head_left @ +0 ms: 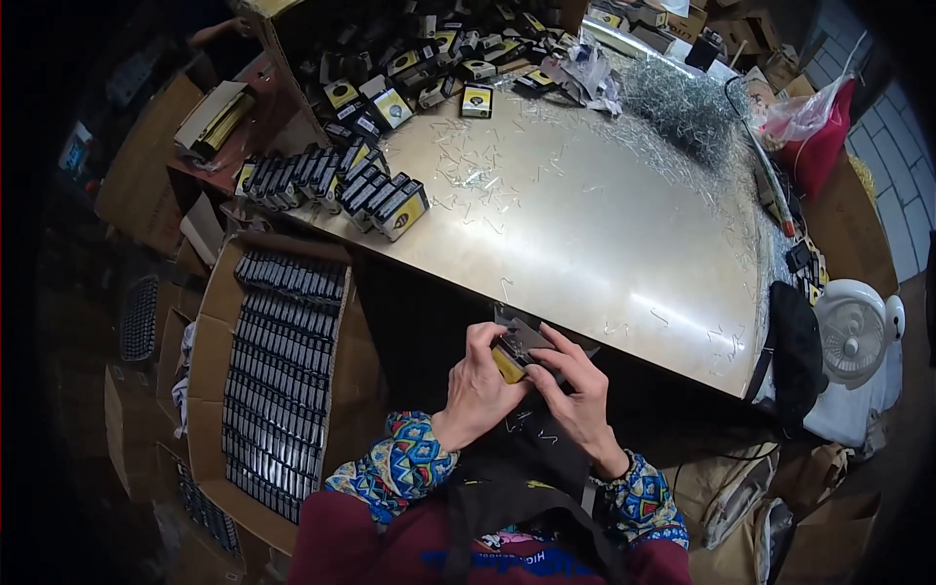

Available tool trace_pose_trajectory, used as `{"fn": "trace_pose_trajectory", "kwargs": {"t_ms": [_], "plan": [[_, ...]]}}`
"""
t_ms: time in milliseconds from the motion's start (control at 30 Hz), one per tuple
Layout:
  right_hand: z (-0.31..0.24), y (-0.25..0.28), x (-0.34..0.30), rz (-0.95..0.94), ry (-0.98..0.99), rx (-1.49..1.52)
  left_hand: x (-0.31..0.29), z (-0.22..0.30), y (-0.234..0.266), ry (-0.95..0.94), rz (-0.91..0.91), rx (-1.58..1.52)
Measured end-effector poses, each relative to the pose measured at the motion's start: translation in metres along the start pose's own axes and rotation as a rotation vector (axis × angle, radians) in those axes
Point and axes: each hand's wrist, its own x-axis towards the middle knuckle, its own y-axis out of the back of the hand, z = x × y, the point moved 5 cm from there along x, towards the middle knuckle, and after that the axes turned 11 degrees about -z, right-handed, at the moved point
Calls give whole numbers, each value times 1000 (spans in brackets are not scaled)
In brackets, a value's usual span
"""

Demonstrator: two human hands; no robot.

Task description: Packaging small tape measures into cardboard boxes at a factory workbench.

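Note:
Just off the table's near edge, my left hand (478, 385) grips a small black-and-yellow box (508, 366) from its left side. The fingers of my right hand (573, 382) close on the box's dark upper part, which looks like a grey-black flap or insert; its exact kind is unclear. A few bent metal wires (546, 437) lie on my dark apron below the hands. More thin bent wires (473, 180) are scattered over the metal tabletop (546, 244), and a thick tangle of them (687, 105) is heaped at the far right.
Similar boxes stand in rows (385, 200) at the table's left edge, with a loose pile of boxes (429, 63) behind. A cardboard carton (208, 390) at left holds packed rows of boxes. A white fan (853, 336) and black cloth (792, 341) sit at right.

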Motion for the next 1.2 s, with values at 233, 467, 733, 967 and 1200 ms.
{"fn": "trace_pose_trajectory", "kwargs": {"t_ms": [233, 467, 733, 967, 1200], "plan": [[-23, -10, 17, -107, 169, -162, -7, 4, 13, -8, 64, 38], [2, -8, 1, 15, -258, 386, -6, 0, 5, 81, -35, -57], [4, -8, -4, 107, -297, 273, -8, 0, -5, 130, -133, -14], [-13, -15, 2, 144, -40, 70, -7, -2, 4, 188, -62, 59], [-45, -4, -8, 250, 316, -386, 8, 9, 3, -57, -37, -112]]}}
